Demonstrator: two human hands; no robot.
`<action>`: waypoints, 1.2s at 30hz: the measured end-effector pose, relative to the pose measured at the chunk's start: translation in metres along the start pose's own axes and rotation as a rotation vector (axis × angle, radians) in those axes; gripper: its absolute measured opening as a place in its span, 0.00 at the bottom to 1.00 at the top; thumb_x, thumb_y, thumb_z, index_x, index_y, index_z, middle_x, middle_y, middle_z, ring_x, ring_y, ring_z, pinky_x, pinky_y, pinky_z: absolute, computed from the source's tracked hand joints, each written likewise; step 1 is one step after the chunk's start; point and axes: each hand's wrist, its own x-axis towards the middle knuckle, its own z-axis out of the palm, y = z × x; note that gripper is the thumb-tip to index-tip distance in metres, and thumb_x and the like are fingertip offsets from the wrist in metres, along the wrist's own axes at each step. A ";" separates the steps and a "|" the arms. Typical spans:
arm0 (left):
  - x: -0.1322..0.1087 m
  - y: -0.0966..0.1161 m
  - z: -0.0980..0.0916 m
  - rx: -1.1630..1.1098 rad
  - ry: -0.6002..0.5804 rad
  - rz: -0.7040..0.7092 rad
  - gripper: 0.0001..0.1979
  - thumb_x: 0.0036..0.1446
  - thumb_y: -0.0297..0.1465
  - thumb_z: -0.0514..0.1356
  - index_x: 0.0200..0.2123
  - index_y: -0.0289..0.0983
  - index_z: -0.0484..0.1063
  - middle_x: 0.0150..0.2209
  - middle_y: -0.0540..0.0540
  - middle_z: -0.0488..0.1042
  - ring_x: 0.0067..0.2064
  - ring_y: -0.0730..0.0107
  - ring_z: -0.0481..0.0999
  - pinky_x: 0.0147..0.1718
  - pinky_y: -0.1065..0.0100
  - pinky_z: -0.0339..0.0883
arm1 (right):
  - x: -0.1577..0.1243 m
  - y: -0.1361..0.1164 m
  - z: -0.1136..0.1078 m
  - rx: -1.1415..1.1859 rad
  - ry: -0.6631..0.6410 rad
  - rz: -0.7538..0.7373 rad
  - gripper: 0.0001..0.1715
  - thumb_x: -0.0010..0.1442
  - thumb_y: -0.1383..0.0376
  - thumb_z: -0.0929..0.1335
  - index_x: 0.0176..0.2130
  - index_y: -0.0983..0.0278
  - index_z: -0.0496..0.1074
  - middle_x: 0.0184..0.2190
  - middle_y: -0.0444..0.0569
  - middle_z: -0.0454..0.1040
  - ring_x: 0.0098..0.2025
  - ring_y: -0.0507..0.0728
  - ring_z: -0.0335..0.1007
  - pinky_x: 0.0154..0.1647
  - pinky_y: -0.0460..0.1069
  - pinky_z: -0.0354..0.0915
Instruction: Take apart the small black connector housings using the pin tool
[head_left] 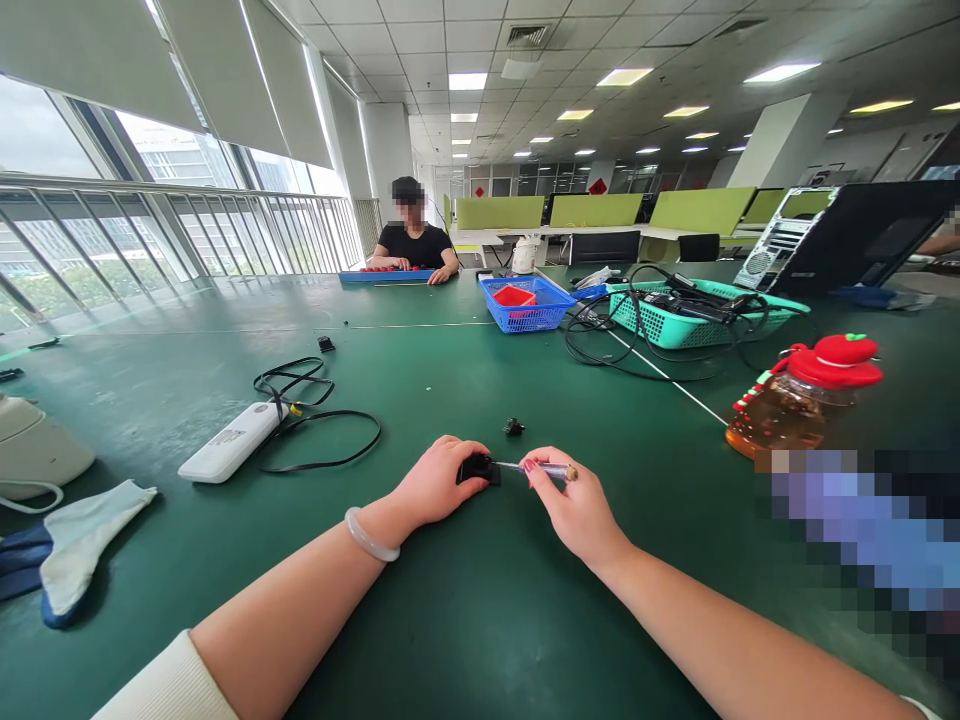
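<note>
My left hand (437,482) is closed around a small black part (478,468) and holds it down on the green table (465,600). My right hand (572,505) pinches a thin screwdriver (546,468) with a silver shaft, its tip pointed left into the black part. A pale bracelet (369,538) sits on my left wrist. Another small black piece (514,428) lies loose on the table just beyond my hands.
A white power bank (234,441) with a black cable (322,420) lies to the left. A bottle with a red lid (806,396) lies at right. Blue basket (521,303) and teal basket (679,318) with cables stand farther back. A person (414,240) sits at the far end.
</note>
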 end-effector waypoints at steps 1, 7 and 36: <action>0.000 0.000 0.000 0.001 0.003 0.004 0.17 0.58 0.33 0.64 0.51 0.40 0.72 0.48 0.45 0.78 0.52 0.56 0.73 0.54 0.55 0.68 | 0.000 0.000 0.001 -0.020 0.000 -0.016 0.18 0.65 0.53 0.63 0.33 0.60 0.72 0.25 0.44 0.73 0.26 0.54 0.68 0.26 0.48 0.63; 0.000 0.000 0.000 -0.002 0.003 0.005 0.19 0.57 0.33 0.65 0.52 0.40 0.72 0.49 0.45 0.78 0.52 0.57 0.74 0.55 0.55 0.68 | -0.002 -0.005 0.002 -0.228 0.003 -0.236 0.12 0.65 0.62 0.63 0.32 0.59 0.73 0.29 0.44 0.78 0.32 0.56 0.73 0.40 0.52 0.66; 0.001 -0.003 0.001 0.009 -0.021 0.002 0.23 0.54 0.34 0.69 0.53 0.42 0.72 0.50 0.46 0.78 0.52 0.56 0.75 0.54 0.56 0.68 | -0.009 -0.011 -0.006 -0.168 -0.092 -0.503 0.08 0.61 0.69 0.63 0.31 0.59 0.67 0.25 0.40 0.72 0.30 0.53 0.69 0.56 0.59 0.58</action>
